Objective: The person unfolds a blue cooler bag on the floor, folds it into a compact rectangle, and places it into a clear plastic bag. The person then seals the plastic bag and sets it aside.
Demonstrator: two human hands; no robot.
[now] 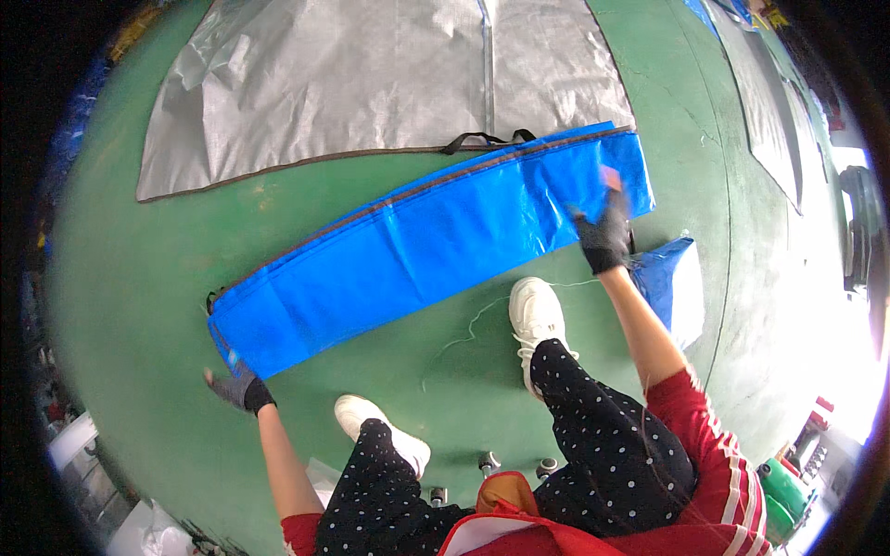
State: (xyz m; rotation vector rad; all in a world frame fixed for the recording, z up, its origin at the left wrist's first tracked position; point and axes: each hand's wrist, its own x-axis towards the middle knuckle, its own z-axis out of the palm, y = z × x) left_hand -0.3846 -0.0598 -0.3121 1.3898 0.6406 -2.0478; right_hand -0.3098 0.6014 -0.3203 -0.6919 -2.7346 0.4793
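Sheeting of shiny blue plastic [399,255], folded into long strip, dark-gloved left hand [241,385] at one corner, right hand [605,229] splayed near other end, can't tell if gripping with either

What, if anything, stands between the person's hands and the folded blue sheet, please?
Nothing visible does. The left hand is at the left end of the folded blue sheet; the blurred right hand is over its right part. The blue-and-white bag lies beside the right forearm, not between.

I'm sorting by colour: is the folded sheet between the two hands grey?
No, the folded sheet between left hand and right hand is blue; the grey sheet lies beyond it.
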